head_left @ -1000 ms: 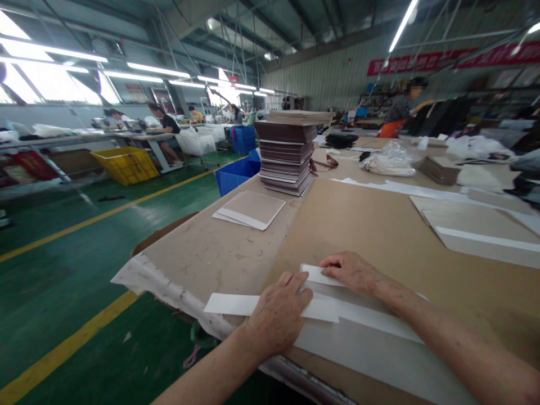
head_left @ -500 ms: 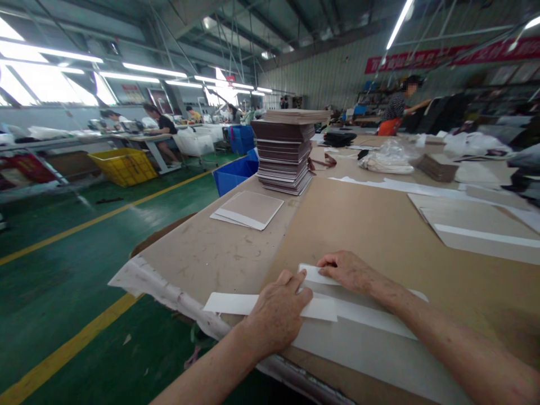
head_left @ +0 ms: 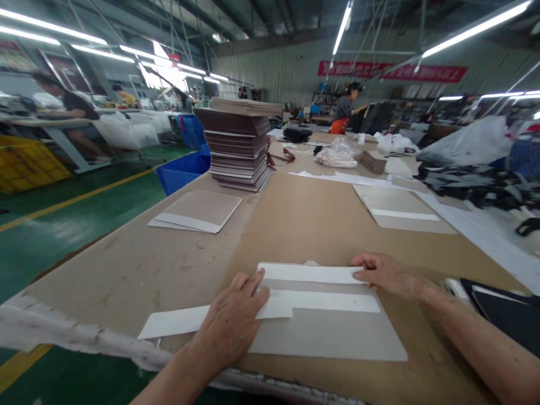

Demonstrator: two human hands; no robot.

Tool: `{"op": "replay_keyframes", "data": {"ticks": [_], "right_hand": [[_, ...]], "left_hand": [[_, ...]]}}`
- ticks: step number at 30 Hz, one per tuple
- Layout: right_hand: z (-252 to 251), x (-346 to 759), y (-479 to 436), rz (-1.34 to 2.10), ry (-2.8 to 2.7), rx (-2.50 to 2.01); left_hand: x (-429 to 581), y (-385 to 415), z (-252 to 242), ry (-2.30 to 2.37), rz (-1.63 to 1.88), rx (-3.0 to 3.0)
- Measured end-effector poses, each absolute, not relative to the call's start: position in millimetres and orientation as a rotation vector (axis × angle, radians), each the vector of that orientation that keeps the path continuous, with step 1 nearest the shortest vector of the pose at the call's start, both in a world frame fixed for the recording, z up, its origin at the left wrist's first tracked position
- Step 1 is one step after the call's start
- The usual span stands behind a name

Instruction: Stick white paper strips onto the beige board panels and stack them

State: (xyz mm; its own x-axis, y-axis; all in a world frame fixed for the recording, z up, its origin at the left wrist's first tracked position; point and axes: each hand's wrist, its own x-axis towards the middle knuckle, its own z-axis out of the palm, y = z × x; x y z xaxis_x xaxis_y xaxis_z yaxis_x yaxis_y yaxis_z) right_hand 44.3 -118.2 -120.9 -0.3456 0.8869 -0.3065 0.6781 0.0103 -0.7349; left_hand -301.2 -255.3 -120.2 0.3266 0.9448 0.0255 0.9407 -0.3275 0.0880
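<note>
A grey cardboard sheet [head_left: 329,337] lies flat at the table's near edge, with a white strip [head_left: 312,274] along its far edge. My left hand [head_left: 232,312] presses the left end of that strip with bent fingertips. Between thumb and fingers, my right hand [head_left: 386,274] pinches the strip's right end. A second white strip [head_left: 337,301] crosses the middle of the sheet. Another loose white strip [head_left: 177,322] passes beneath my left hand and sticks out to the left; its middle is hidden by the hand.
A tall stack of brown boards [head_left: 236,146] stands at the back left, behind a few flat sheets [head_left: 202,208]. Another sheet with a white strip [head_left: 405,211] lies back right. A black item [head_left: 502,309] is by my right forearm. A person [head_left: 341,109] stands far back.
My right hand has slid right along the far strip to its right end, uncovering it. The left hand stays at the left end. The view has turned rightward.
</note>
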Motion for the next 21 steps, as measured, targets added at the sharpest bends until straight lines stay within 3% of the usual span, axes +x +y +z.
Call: {"op": "replay_keyframes", "data": {"ticks": [7,21], "right_hand": [[-135.5,37.0,-140.9,0.847,-1.883,-1.803],[-139.4,32.2,-142.6,0.743,-1.885,-1.85]], "left_hand": [[-301.5,-255.2,-119.0,1.793,0.108,2.52],[-302.8,-252.7,-122.2,1.809,0.094,2.488]]}}
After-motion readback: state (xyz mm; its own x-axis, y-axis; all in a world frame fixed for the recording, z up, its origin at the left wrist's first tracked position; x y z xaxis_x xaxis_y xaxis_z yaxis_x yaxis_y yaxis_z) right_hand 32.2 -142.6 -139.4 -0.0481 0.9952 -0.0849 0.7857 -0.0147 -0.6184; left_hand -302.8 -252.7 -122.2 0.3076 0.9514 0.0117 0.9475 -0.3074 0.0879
